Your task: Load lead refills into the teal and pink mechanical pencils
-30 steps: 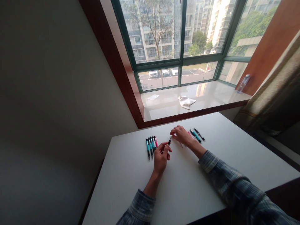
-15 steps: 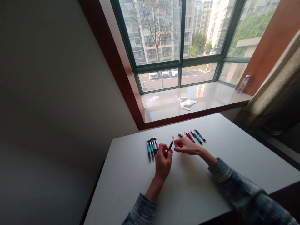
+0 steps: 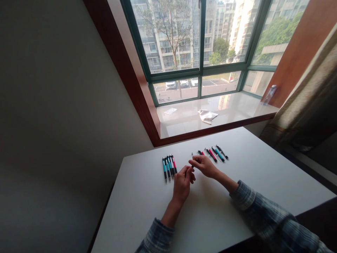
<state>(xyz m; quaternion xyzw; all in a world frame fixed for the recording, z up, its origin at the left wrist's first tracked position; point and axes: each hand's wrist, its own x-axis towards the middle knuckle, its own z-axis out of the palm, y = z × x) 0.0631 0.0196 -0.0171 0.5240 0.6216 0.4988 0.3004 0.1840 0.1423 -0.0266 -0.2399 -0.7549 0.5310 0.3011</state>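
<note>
Above the middle of the white table, my left hand (image 3: 181, 184) is closed around a pen (image 3: 193, 166), most of which the fingers cover. My right hand (image 3: 206, 166) meets it from the right, its thumb and fingers pinched on the pen's other end. Just left of my left hand lies a row of several pens (image 3: 168, 168), with teal or pink barrels and black grips. Beyond my right hand are several separate pen parts (image 3: 211, 154), in black, pink and teal, with thin pieces among them. A tiny tip (image 3: 192, 153) lies behind the hands.
The white table (image 3: 137, 207) stands against the wall and the window sill (image 3: 179, 126). On the sill are a crumpled white cloth (image 3: 207, 116), a sheet of paper (image 3: 170, 111) and a clear bottle (image 3: 269, 95). A curtain (image 3: 297, 91) hangs at the right.
My right hand has moved left and closed on the upper end of the pen, which now shows far less between the hands. The view has shifted slightly.
</note>
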